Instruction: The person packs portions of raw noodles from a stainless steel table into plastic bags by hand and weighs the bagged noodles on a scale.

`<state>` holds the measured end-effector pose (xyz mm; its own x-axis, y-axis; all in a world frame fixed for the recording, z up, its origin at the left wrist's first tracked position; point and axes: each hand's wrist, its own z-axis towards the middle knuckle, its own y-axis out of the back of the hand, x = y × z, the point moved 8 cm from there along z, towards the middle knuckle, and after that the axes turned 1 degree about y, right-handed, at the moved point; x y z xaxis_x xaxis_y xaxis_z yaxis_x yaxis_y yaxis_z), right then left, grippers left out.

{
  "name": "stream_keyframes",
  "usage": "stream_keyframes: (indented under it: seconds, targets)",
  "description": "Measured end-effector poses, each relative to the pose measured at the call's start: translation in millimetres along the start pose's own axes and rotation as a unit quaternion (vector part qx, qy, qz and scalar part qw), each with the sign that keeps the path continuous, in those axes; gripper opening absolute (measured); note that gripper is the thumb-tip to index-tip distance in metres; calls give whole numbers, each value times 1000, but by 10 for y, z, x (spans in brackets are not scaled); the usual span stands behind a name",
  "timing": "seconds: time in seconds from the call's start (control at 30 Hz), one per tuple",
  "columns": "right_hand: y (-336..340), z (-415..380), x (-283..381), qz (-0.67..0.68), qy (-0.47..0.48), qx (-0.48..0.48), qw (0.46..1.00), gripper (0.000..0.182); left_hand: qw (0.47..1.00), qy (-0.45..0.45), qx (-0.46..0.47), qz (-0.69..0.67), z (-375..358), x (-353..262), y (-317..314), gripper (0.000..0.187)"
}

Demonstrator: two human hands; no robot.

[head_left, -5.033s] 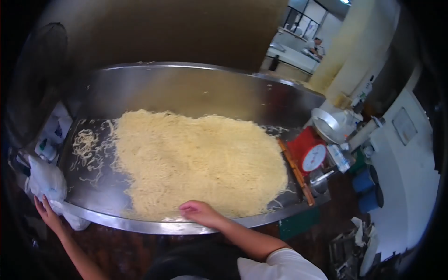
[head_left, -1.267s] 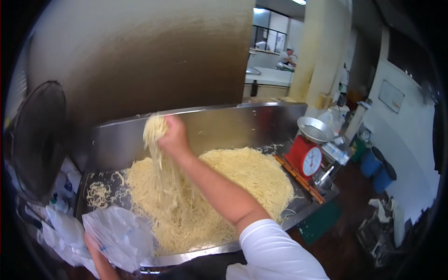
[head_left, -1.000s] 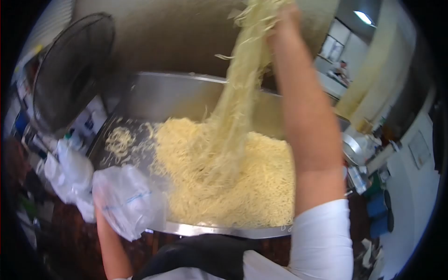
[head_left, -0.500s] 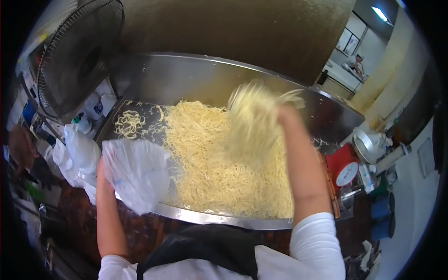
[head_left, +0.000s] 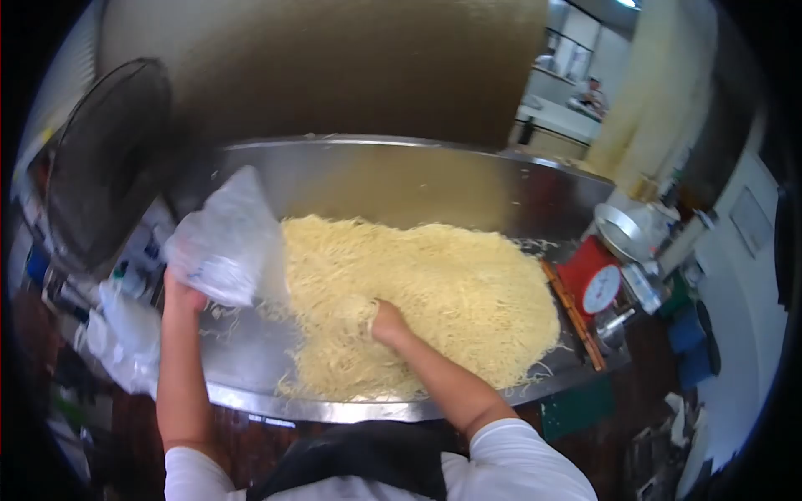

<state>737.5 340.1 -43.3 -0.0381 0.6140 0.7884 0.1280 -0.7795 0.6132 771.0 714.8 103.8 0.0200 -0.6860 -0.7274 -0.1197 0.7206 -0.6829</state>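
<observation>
A broad heap of thin yellow noodles (head_left: pixel 451 284) lies in a shallow metal trough. My left hand (head_left: pixel 185 290) grips a translucent plastic bag (head_left: pixel 225 242) from its left side, raised above the trough's left part. The bag looks puffed out, and its film hides some of my fingers. Low over the heap, my right hand (head_left: pixel 387 323) is closed around a bunch of noodles, which blurs into the pile; its fingertips are hidden among the strands.
The metal trough (head_left: pixel 251 355) has a raised back wall. At its right end are wooden sticks (head_left: pixel 575 316), a red dial scale (head_left: pixel 589 280) and a metal bowl (head_left: pixel 622 232). A large fan (head_left: pixel 109 159) and white plastic bags (head_left: pixel 125 334) stand left. A person (head_left: pixel 593 98) is in the far room.
My right hand has come down and left from above the heap, where it held a raised bunch of noodles. My left hand has lifted the bag upward and slightly left. The view has shifted.
</observation>
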Motion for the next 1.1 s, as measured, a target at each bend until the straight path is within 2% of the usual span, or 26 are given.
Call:
stream_keyframes:
  seconds: [0.03,0.1,0.17,0.23,0.33,0.37,0.43,0.47,0.53,0.57,0.6,0.63,0.67,0.77,0.83,0.93,1.03,1.07,1.1]
  targets:
    - [59,-33,67,109,-14,-20,994,39,1000,16,-16,-14,76,63,-63,32]
    - [244,-82,512,240,41,-9,970,42,996,-3,-76,-47,133,140,-243,31]
    - [476,-232,1074,372,64,19,926,44,995,-26,-95,-26,618,284,178,28]
    - [666,-337,1467,449,91,43,888,49,992,-70,-98,32,843,366,97,24]
    - [893,-456,1836,392,149,41,907,52,973,-178,-63,134,545,629,-718,16]
    - [906,-465,1899,390,174,48,903,52,940,-207,-13,272,642,713,-793,16]
    - [910,-461,2028,384,223,65,893,53,920,-237,81,301,639,974,-1097,12]
    - [930,-471,2044,372,232,63,897,53,954,-175,118,214,586,1109,-1192,11]
    - [798,-364,1856,264,145,54,952,49,981,-45,185,35,68,1282,-1647,10]
    - [711,-297,1734,209,100,50,972,47,966,-147,160,142,-56,1173,-1669,10]
    - [706,-221,1674,319,107,22,941,43,928,-247,130,245,-205,1080,-1649,10]
    - [708,-126,1642,395,114,3,912,43,869,-342,96,343,-416,988,-1702,11]
    - [713,-41,1612,446,112,-10,888,44,872,-345,132,322,-622,998,-1783,15]
    - [709,250,1478,525,101,-40,844,45,842,-404,161,320,-981,1169,-1739,19]
    - [610,375,1370,549,87,-44,830,45,797,-384,178,432,-1115,1377,-1567,20]
    - [377,438,1186,554,66,-41,829,46,683,-381,286,554,-1481,1595,-1689,22]
    - [123,455,1042,529,51,-24,847,48,647,-488,251,529,-1496,1466,-1832,22]
    - [57,449,996,512,50,-19,857,48,658,-504,224,512,-1444,1401,-1876,20]
    - [-2,459,961,492,49,-7,869,48,725,-448,202,482,-1204,1395,-1782,18]
